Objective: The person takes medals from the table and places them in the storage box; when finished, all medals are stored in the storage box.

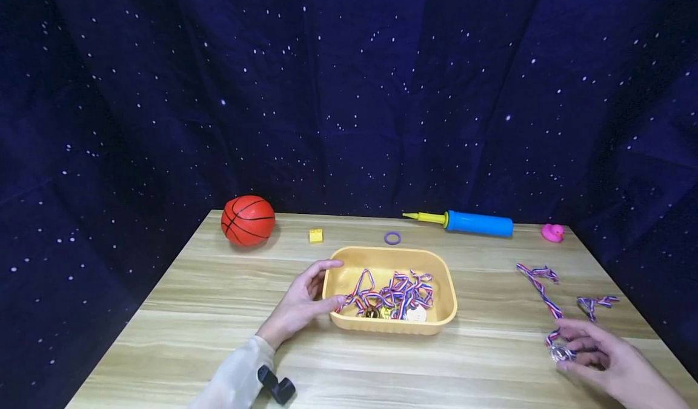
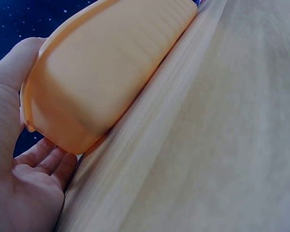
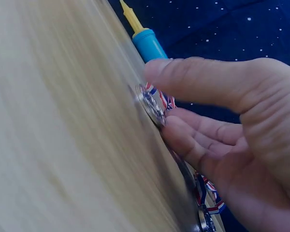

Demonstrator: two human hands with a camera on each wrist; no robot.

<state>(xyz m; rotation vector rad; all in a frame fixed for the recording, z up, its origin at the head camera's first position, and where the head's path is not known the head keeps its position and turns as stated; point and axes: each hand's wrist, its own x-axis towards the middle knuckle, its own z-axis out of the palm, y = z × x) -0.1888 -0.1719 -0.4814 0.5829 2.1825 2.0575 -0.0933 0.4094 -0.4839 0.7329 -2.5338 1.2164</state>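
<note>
My left hand (image 1: 297,303) grips the left end of a yellow plastic basin (image 1: 386,329), thumb and index finger on its rim. Tangled striped ribbons (image 1: 403,291) with several medals, among them a silver one (image 1: 416,314), lie inside it. At the right, my right hand (image 1: 605,360) is around a silver medal (image 1: 560,353) close to the tabletop. In the right wrist view the thumb stands apart from this medal (image 3: 152,105), and the fingertips are right beside it. Its striped ribbon (image 1: 540,288) stretches away over the table.
Another medal (image 3: 207,221) with a ribbon (image 1: 597,303) lies at the right. Along the back are a red basketball (image 1: 248,220), a yellow block (image 1: 315,236), a purple ring (image 1: 392,238), a blue hand pump (image 1: 480,223) and a pink duck (image 1: 553,232).
</note>
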